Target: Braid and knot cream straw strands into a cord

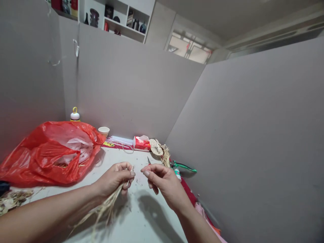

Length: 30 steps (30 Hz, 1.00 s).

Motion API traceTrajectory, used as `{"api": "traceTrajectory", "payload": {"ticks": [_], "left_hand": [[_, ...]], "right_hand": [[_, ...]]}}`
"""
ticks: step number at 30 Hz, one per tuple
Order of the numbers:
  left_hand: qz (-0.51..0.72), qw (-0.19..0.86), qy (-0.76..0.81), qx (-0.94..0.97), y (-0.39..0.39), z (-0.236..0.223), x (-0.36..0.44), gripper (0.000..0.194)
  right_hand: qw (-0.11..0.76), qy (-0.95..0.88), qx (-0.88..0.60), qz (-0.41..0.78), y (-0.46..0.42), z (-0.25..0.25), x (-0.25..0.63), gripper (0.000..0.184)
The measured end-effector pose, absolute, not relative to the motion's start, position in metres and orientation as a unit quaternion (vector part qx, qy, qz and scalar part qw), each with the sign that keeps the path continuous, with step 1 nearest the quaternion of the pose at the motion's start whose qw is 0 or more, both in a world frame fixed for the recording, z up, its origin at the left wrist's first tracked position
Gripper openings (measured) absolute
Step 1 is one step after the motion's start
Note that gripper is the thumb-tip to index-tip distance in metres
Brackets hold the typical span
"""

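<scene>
My left hand [115, 180] is closed around a bundle of pale straw strands [105, 209] that trail down and back toward me over the white table [152, 219]. My right hand [163, 182] is just to its right, thumb and forefinger pinched together on a thin needle-like thing [149, 161] whose tip pokes up above the fingers. The two hands are a few centimetres apart above the table.
A big red plastic bag [50, 153] lies at the left, with a bottle [75, 115] behind it. A paper cup [104, 131], a red tissue pack [141, 143], woven straw pieces [158, 148], green-handled scissors [184, 166] and a small glue bottle [178, 173] lie along the grey partition walls.
</scene>
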<state>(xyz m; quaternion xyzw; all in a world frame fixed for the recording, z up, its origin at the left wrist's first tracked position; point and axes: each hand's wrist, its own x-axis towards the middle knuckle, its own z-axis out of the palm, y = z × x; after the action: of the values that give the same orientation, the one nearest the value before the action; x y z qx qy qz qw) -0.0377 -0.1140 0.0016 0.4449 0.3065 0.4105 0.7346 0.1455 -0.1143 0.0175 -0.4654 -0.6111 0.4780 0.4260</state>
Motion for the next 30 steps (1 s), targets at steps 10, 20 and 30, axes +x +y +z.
{"api": "traceTrajectory", "payload": {"ticks": [10, 20, 30], "left_hand": [[0.432, 0.696, 0.333, 0.466, -0.105, 0.006, -0.051, 0.028], [0.59, 0.602, 0.302, 0.444, -0.054, 0.019, -0.034, 0.028], [0.61, 0.562, 0.356, 0.43, -0.031, -0.001, -0.026, 0.028]], "right_hand": [[0.498, -0.625, -0.422, 0.429, -0.103, 0.03, 0.129, 0.024], [0.627, -0.506, -0.363, 0.468, -0.054, 0.008, 0.094, 0.024], [0.605, -0.451, -0.356, 0.55, -0.022, 0.0, 0.086, 0.027]]}}
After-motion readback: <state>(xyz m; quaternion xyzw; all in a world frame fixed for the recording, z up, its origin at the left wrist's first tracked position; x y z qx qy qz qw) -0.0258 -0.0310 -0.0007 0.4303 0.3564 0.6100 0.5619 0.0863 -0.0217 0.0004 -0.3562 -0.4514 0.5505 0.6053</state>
